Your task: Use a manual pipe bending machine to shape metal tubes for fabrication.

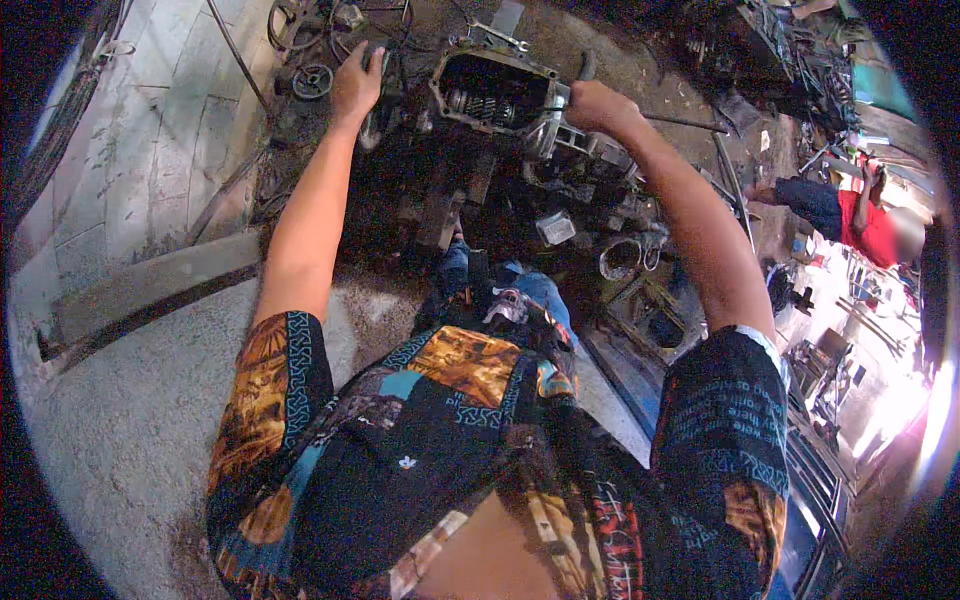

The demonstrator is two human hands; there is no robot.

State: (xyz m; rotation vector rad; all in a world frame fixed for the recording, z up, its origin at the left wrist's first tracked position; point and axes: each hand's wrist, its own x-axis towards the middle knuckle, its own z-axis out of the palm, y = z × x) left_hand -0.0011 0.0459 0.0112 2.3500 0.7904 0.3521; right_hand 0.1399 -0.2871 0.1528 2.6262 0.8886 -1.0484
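A gearbox housing (437,100) lies opened in front of me, with a gear shaft (488,108) showing inside. At its right end my right hand (600,106) is closed in a fist around a dark bar (587,66), whose end sticks up above the fingers. Most of that bar is hidden by the hand. My left hand (354,88) is to the left of the housing, its fingers bent over a dark metal part (376,122); whether it grips this part is unclear. A spanner (500,38) rests by the housing's far rim.
Metal castings (560,178) and a ring-shaped part (620,258) lie to the right, near a small clear box (555,229). A pulley wheel (311,82) sits at the far left. Another person in a red shirt (866,220) is at the right. Long bars (685,123) lie across the floor.
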